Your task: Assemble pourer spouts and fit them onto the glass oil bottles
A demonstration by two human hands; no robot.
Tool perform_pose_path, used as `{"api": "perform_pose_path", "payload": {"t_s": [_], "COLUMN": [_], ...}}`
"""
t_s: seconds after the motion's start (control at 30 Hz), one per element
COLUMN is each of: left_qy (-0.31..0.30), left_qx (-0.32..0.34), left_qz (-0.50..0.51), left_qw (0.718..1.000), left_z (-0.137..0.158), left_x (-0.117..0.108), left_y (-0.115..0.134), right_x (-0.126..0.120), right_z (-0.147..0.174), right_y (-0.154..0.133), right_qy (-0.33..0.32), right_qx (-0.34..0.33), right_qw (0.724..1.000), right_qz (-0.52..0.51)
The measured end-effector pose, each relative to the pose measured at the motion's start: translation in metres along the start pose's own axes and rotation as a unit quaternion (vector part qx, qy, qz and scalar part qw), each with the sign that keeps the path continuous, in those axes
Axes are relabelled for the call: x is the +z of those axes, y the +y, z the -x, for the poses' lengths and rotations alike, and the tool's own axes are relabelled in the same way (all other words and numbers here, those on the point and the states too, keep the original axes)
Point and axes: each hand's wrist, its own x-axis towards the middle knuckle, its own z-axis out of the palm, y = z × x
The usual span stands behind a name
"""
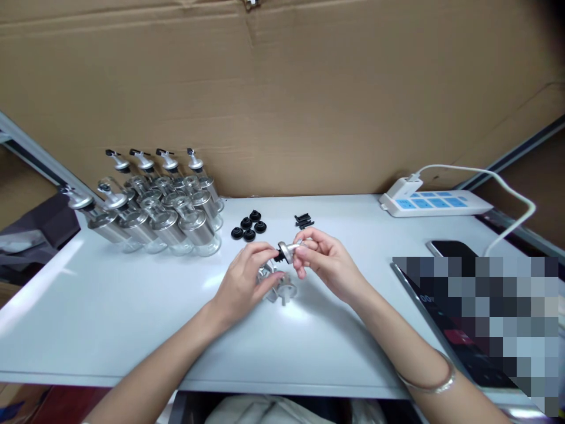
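Note:
Between my two hands is a pour spout (287,252) with a silver cap and a black ribbed stopper, tilted on its side. My left hand (241,280) has its fingertips on the black stopper end. The fingers of my right hand (330,259) pinch the narrow spout end. Under my left hand, on the table, lie several loose silver spout caps (286,290), partly hidden by the fingers. Beyond the hands sit several round black stoppers (248,227). To their right is a small group of black flip-lid pieces (303,221).
Glass bottles with steel sleeves (194,229) stand close together on the table's (145,306) left, several with pour spouts fitted. A power strip (435,203) with a charger and white cable lies back right. A phone (452,249) and a tablet (441,318) are at the right.

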Motion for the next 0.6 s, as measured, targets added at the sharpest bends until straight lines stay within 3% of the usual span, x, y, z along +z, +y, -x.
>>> {"api": "perform_pose_path", "payload": {"t_s": [0.17,0.4,0.6], "left_qy": [0.014,0.014,0.043], "left_qx": [0.095,0.178,0.209], "left_qz": [-0.118,-0.179,-0.220], "left_qw": [0.988,0.967,0.952], "left_z": [-0.003,-0.007,-0.009], "left_x": [-0.005,-0.008,-0.008], "left_y": [-0.007,-0.010,-0.008], "right_x": [0.006,0.002,0.012], "right_z": [-0.001,-0.001,0.001], "right_y": [0.008,0.009,0.012], "right_qy": [-0.053,-0.144,-0.125], "right_qx": [0.090,0.172,0.118], "right_qw": [0.994,0.974,0.983], "right_qz": [-0.034,-0.033,-0.064]}}
